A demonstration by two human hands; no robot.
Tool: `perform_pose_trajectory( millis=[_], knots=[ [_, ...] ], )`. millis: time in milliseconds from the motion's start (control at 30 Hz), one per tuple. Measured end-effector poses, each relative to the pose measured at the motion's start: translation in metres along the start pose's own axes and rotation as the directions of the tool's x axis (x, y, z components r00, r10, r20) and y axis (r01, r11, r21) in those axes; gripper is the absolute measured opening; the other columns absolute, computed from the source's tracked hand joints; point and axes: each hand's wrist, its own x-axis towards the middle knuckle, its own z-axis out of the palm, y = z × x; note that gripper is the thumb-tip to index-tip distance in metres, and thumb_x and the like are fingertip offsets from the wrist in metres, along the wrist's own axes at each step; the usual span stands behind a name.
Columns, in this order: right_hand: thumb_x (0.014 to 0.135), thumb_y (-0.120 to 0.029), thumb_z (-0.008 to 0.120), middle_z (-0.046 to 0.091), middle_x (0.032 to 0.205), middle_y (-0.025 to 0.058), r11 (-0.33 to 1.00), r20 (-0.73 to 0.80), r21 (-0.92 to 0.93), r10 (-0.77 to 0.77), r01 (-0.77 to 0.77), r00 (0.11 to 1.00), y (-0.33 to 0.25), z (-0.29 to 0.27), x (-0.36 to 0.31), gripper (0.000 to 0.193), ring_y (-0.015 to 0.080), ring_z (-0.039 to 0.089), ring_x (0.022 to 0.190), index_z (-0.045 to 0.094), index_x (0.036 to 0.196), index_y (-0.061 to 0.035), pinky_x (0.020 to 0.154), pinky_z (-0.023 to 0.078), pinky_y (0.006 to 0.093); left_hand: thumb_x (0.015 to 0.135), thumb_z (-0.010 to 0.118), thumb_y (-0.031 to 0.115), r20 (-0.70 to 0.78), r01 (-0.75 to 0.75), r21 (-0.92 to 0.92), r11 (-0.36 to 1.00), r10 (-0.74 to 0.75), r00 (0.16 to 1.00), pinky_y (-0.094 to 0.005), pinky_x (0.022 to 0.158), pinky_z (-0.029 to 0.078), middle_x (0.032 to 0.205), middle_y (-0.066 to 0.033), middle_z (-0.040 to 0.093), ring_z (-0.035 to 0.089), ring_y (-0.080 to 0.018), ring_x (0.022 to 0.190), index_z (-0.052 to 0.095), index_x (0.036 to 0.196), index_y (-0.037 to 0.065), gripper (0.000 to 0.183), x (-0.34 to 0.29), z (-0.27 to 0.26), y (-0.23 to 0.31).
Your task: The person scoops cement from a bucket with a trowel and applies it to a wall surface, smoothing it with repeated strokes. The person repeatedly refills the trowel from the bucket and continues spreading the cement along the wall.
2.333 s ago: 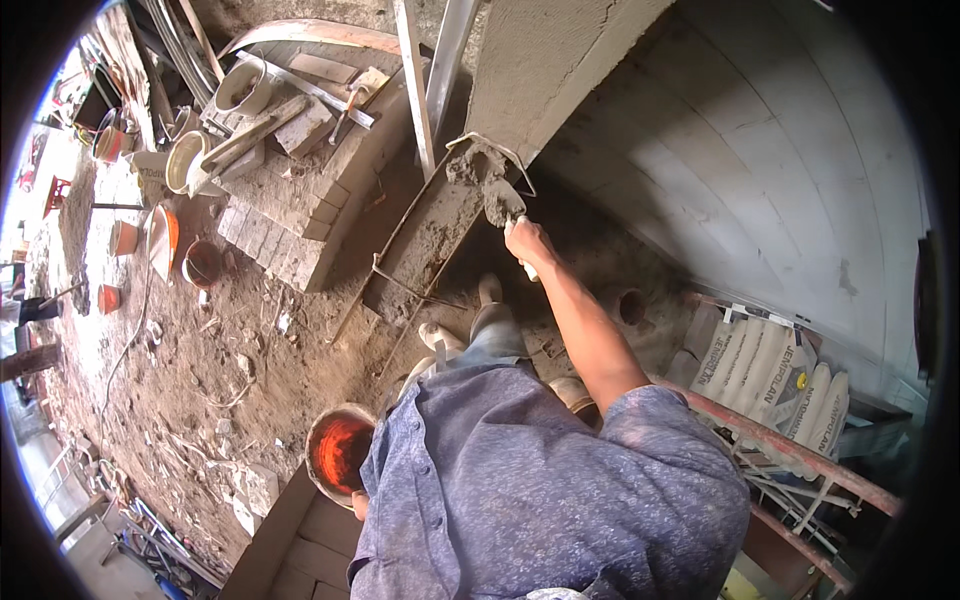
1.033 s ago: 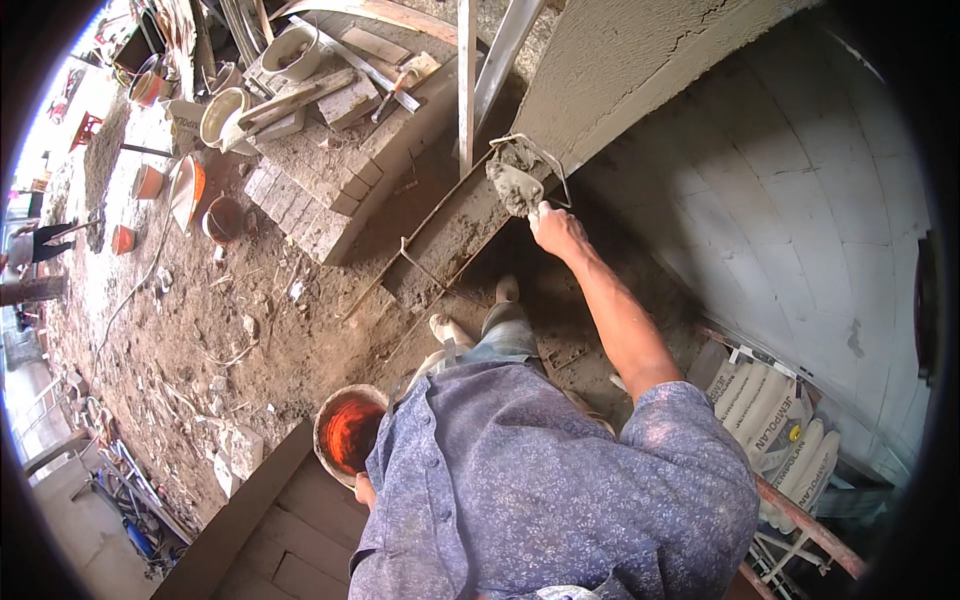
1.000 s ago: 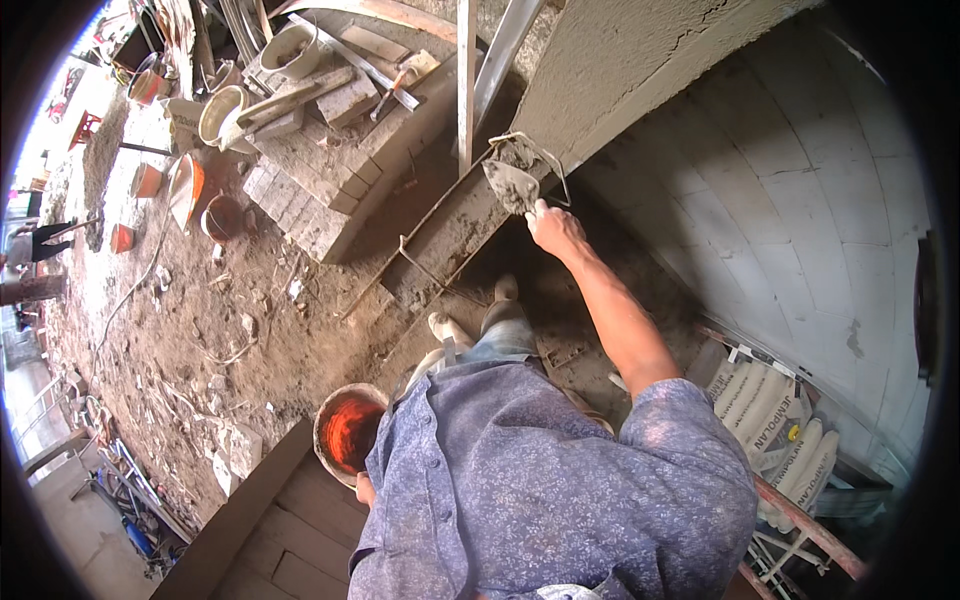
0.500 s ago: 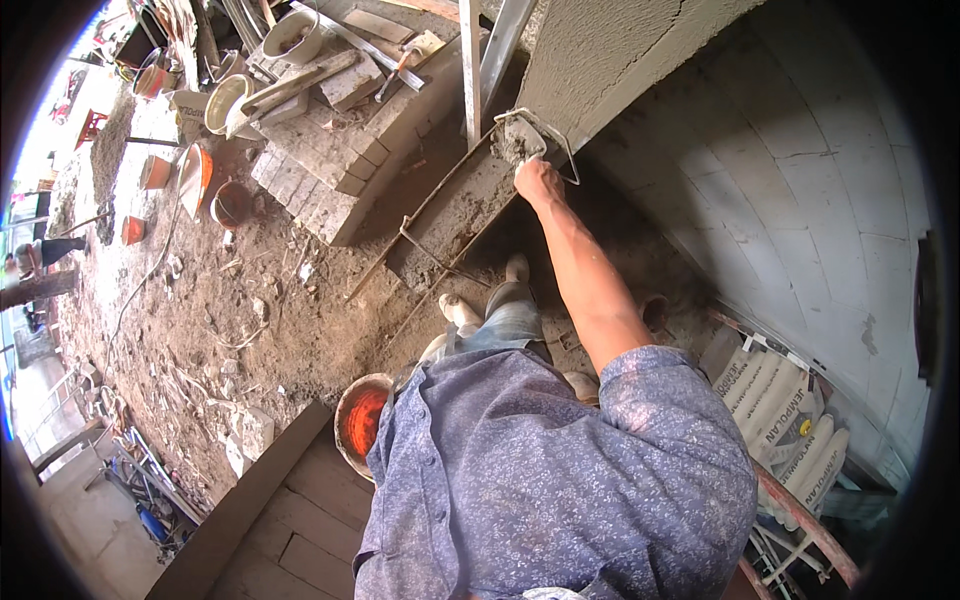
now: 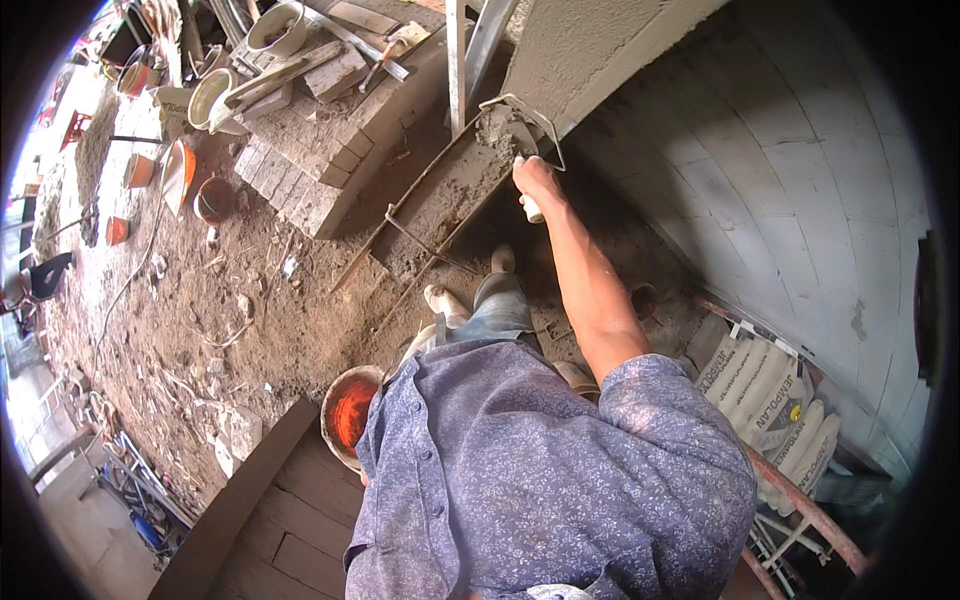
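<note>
My right hand [image 5: 537,180] is closed around the pale handle of a trowel [image 5: 532,208]. The trowel's grey blade lies against wet mortar [image 5: 495,128] at the far end of a long, narrow mortar-covered strip [image 5: 440,205]. A bent metal rod [image 5: 535,108] loops around that end, close to my knuckles, and a second rod [image 5: 415,232] crosses the strip nearer to me. At my left side is a bucket [image 5: 350,412] with an orange inside. A small bit of my left hand [image 5: 363,479] shows at its lower edge; its fingers are hidden by my shirt.
Boards, a hammer [image 5: 378,72] and dirty tubs [image 5: 210,100] lie on a block stack [image 5: 300,150] at the far left. Buckets [image 5: 214,200] and rubble cover the ground. A grey block wall [image 5: 770,200] rises at right, above stacked sacks [image 5: 770,390].
My right hand has turned at the wrist, so the trowel's handle end now shows below it. The blade has shifted slightly on the mortar. The whole view has moved a little.
</note>
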Motion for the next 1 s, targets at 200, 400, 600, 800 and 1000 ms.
perform_pose_trajectory(
  millis=[200,400,600,800,1000],
  knots=[
    [0.1,-0.031,0.044,0.071,0.077,0.0236,0.991,-0.006,0.131,0.014,-0.013,1.0,0.001,0.049,0.022,0.047,0.0327,0.073,0.062,0.066,0.096,0.01,0.054,0.059,0.0433,0.076,0.064,0.024,0.0,-0.011,0.012,1.0,0.011,1.0,-0.0381,0.066,0.048,0.081,-0.0106,0.068,0.062,-0.026,0.072,0.07,0.079,-0.002,0.027,0.003,0.001,0.004],
    [0.087,-0.009,0.046,0.073,0.081,0.0222,0.988,0.084,-0.132,-0.073,0.084,0.994,-0.011,0.032,0.085,0.03,0.0352,0.074,0.073,0.068,0.097,0.0089,0.063,0.06,0.0451,0.076,0.064,0.025,0.016,-0.03,0.031,0.999,0.029,0.999,-0.0379,0.068,0.049,0.082,-0.0106,0.069,0.062,-0.0258,0.073,0.07,0.08,-0.003,0.029,0.006,0.007,0.015],
    [0.087,-0.013,0.044,0.071,0.093,0.0253,0.94,0.246,-0.322,-0.033,0.114,0.969,-0.036,-0.02,0.046,0.032,0.0392,0.072,0.074,0.065,0.102,0.0065,0.062,0.056,0.0518,0.076,0.064,0.025,0.009,-0.025,0.012,1.0,0.025,1.0,-0.0376,0.069,0.049,0.083,-0.0105,0.069,0.062,-0.0257,0.075,0.071,0.081,-0.003,0.03,0.009,0.006,0.012],
    [0.091,-0.025,0.053,0.065,0.125,0.0275,0.914,-0.042,-0.391,-0.133,0.106,0.99,-0.027,0.004,0.017,0.038,0.0388,0.063,0.12,0.07,0.116,-0.0017,0.1,0.052,0.0449,0.076,0.064,0.026,-0.003,-0.01,0.017,1.0,0.01,1.0,-0.0374,0.071,0.049,0.084,-0.0105,0.07,0.063,-0.0255,0.077,0.072,0.082,-0.003,0.031,0.006,0.002,0.005],
    [0.093,-0.031,0.051,0.066,0.121,0.0285,0.966,-0.037,-0.249,-0.085,0.073,0.996,0.001,0.019,0.056,0.041,0.0441,0.064,0.114,0.071,0.112,0.0002,0.097,0.053,0.0483,0.076,0.064,0.026,-0.011,-0.032,0.069,0.997,0.033,0.999,-0.0372,0.073,0.05,0.085,-0.0104,0.071,0.063,-0.0254,0.079,0.072,0.083,-0.004,0.032,0.006,-0.008,0.012]
  ],
)
